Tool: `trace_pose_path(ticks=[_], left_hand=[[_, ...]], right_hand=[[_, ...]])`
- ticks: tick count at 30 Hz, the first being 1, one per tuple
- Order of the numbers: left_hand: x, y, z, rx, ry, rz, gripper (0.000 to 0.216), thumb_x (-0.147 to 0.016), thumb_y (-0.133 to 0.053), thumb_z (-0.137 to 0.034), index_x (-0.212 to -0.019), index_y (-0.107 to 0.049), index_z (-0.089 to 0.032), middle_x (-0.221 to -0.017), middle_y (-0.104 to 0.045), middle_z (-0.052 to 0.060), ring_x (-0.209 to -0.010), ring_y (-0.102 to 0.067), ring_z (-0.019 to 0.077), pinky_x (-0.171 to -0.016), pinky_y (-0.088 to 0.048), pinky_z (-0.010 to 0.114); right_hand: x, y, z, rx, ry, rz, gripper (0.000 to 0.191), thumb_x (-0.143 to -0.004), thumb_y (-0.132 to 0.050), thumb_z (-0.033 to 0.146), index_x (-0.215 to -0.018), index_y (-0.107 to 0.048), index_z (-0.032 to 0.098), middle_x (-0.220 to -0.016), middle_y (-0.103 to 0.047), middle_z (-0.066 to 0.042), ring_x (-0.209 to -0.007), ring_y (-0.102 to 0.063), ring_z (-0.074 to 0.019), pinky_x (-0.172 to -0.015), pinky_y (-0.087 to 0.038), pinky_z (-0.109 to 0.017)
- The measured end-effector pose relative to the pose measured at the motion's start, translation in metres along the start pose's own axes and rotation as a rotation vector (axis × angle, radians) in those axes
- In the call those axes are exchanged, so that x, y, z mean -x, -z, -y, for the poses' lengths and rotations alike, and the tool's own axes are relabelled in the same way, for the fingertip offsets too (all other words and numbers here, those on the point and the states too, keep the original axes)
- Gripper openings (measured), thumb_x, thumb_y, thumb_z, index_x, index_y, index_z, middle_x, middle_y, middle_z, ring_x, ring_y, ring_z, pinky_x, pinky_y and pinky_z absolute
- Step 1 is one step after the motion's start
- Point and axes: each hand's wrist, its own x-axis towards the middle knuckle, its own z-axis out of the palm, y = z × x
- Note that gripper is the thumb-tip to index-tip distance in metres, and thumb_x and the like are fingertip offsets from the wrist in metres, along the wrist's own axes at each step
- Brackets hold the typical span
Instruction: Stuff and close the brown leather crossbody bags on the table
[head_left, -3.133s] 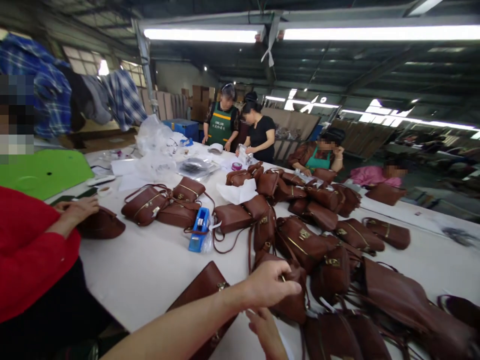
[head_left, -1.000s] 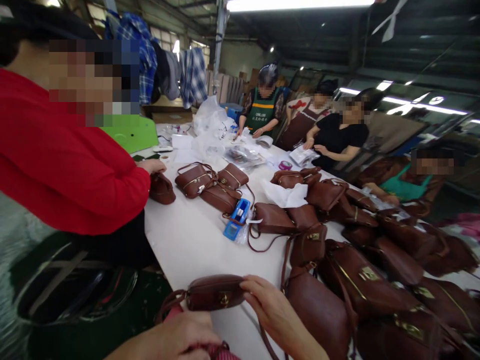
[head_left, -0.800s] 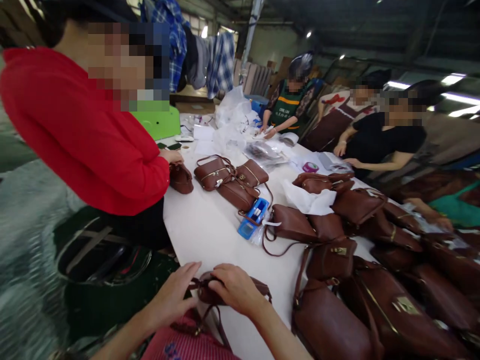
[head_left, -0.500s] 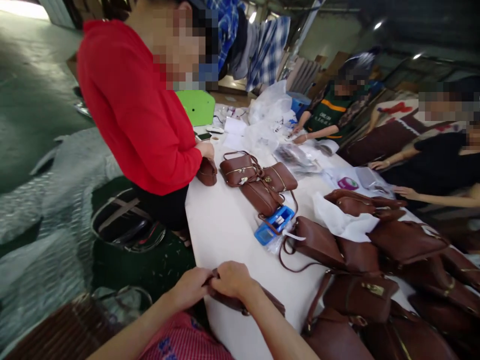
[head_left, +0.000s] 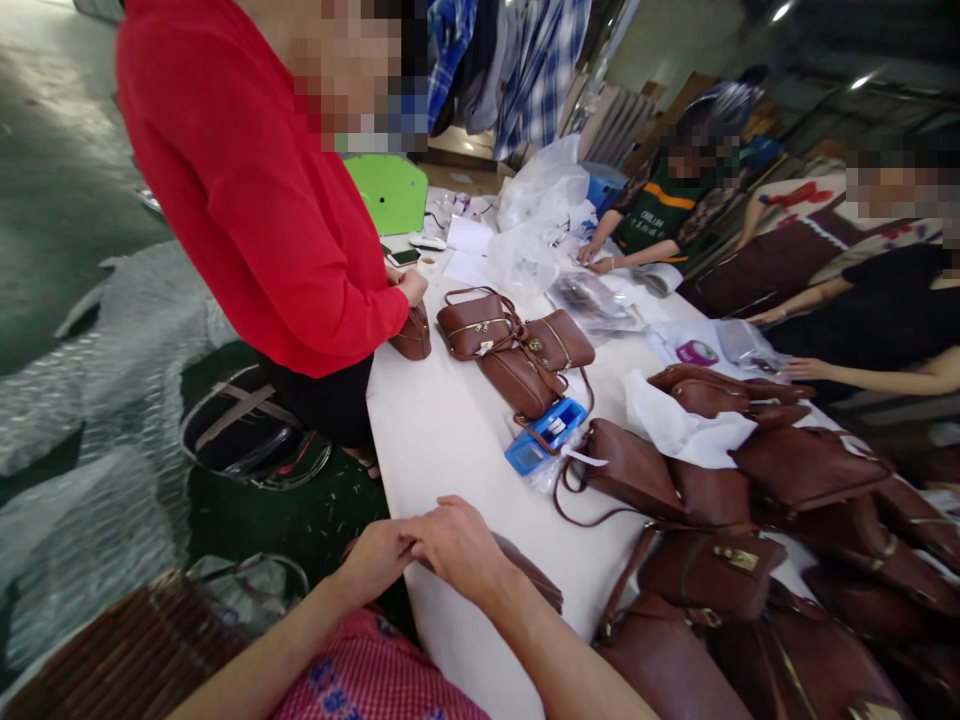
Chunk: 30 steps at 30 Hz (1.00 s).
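Note:
A small brown leather bag [head_left: 534, 576] lies at the near edge of the white table [head_left: 450, 440], mostly hidden under my hands. My right hand [head_left: 457, 547] is closed on its top, fingers curled. Pressed against it from the left, my left hand [head_left: 373, 562] pinches the bag's end at the table edge. Both forearms come in from the bottom of the view. Just to the right lies a heap of brown bags [head_left: 750, 560] with gold clasps.
A person in a red top [head_left: 255, 190] stands at the table's left side holding a small brown bag [head_left: 412, 333]. Other bags [head_left: 510, 345] and a blue tape dispenser [head_left: 546, 436] lie mid-table. Several seated people work at the far side. A dark bin [head_left: 255, 440] stands on the floor.
I picked one bag out of the heap, drew it to the near table edge and closed both hands on it. My view swung left and down.

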Motion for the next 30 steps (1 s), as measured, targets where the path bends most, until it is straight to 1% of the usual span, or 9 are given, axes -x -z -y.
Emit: trace_pose_path(ticks=[3, 7, 10, 13, 17, 20, 22, 27, 30], left_hand=[[-0.002, 0.007, 0.01, 0.017, -0.093, 0.016, 0.032, -0.09, -0.049, -0.026, -0.118, -0.065, -0.027, -0.113, -0.073, 0.002, -0.103, -0.067, 0.0192, -0.091, -0.049, 0.028], [-0.008, 0.018, 0.015, 0.027, -0.13, 0.024, 0.041, -0.089, -0.05, -0.026, -0.129, -0.059, -0.029, -0.126, -0.067, 0.0, -0.112, -0.063, 0.0193, -0.099, -0.046, 0.03], [-0.013, 0.021, 0.01, 0.046, -0.124, 0.044, 0.04, -0.089, -0.049, -0.025, -0.127, -0.061, -0.028, -0.126, -0.067, 0.001, -0.116, -0.061, 0.0203, -0.103, -0.043, 0.032], [-0.016, 0.018, 0.002, 0.088, -0.153, 0.071, 0.05, -0.084, -0.054, -0.024, -0.133, -0.055, -0.024, -0.133, -0.062, 0.005, -0.12, -0.058, 0.0208, -0.106, -0.04, 0.032], [-0.014, 0.022, -0.009, 0.044, -0.088, 0.077, 0.046, -0.078, -0.059, -0.029, -0.123, -0.061, -0.019, -0.122, -0.066, 0.009, -0.113, -0.059, 0.0247, -0.101, -0.042, 0.035], [-0.01, 0.028, -0.017, -0.006, -0.054, 0.119, 0.023, -0.081, -0.055, -0.034, -0.089, -0.068, -0.016, -0.088, -0.071, 0.007, -0.088, -0.065, 0.0233, -0.082, -0.048, 0.031], [-0.006, 0.032, -0.021, 0.077, -0.018, 0.168, 0.022, -0.081, -0.053, -0.034, -0.082, -0.065, -0.016, -0.07, -0.066, 0.002, -0.069, -0.063, 0.0181, -0.064, -0.047, 0.025], [0.0, 0.032, -0.029, 0.481, 0.204, 0.262, 0.045, -0.074, -0.056, -0.032, -0.116, -0.053, -0.015, -0.064, -0.06, -0.005, -0.043, -0.05, 0.01, -0.041, -0.033, 0.02], [-0.001, 0.028, -0.034, 0.655, 0.306, 0.22, 0.064, -0.07, -0.056, -0.023, -0.132, -0.04, -0.015, -0.071, -0.062, -0.004, -0.044, -0.054, 0.0103, -0.042, -0.036, 0.02]], right_hand=[[0.028, -0.008, -0.032, -0.195, 0.155, -0.249, 0.009, -0.09, -0.063, 0.021, -0.093, -0.068, 0.027, -0.096, -0.076, 0.005, -0.095, -0.068, -0.0116, -0.115, -0.028, -0.035], [0.102, -0.038, -0.091, -0.182, 0.207, -0.482, 0.008, -0.092, -0.06, 0.025, -0.087, -0.066, 0.025, -0.084, -0.074, 0.005, -0.095, -0.068, -0.0137, -0.115, -0.029, -0.041], [0.162, -0.063, -0.127, 0.014, 0.146, -0.62, 0.012, -0.092, -0.057, 0.018, -0.098, -0.064, 0.026, -0.083, -0.075, 0.003, -0.093, -0.07, -0.017, -0.109, -0.04, -0.043], [0.19, -0.08, -0.128, 0.124, 0.005, -0.61, 0.025, -0.089, -0.055, 0.014, -0.107, -0.064, 0.029, -0.102, -0.075, -0.002, -0.107, -0.067, -0.0243, -0.103, -0.046, -0.05], [0.168, -0.093, -0.076, 0.041, -0.082, -0.547, 0.03, -0.092, -0.048, 0.019, -0.114, -0.065, 0.031, -0.114, -0.071, -0.007, -0.105, -0.066, -0.0254, -0.092, -0.055, -0.043], [0.135, -0.095, -0.035, -0.149, -0.108, -0.4, 0.035, -0.093, -0.038, 0.014, -0.109, -0.067, 0.029, -0.097, -0.073, -0.007, -0.087, -0.069, -0.0206, -0.076, -0.056, -0.03], [0.116, -0.094, -0.018, -0.316, -0.119, -0.342, 0.035, -0.092, -0.037, 0.014, -0.104, -0.067, 0.025, -0.091, -0.072, -0.007, -0.083, -0.068, -0.0208, -0.073, -0.055, -0.028], [0.076, -0.092, 0.005, -0.921, -0.187, -0.349, 0.032, -0.094, -0.043, 0.033, -0.114, -0.065, 0.021, -0.114, -0.069, -0.009, -0.11, -0.063, -0.025, -0.1, -0.047, -0.04], [0.048, -0.097, 0.02, -1.386, -0.122, -0.355, 0.057, -0.087, -0.057, 0.052, -0.134, -0.049, 0.021, -0.139, -0.054, -0.01, -0.135, -0.044, -0.0251, -0.117, -0.028, -0.044]])
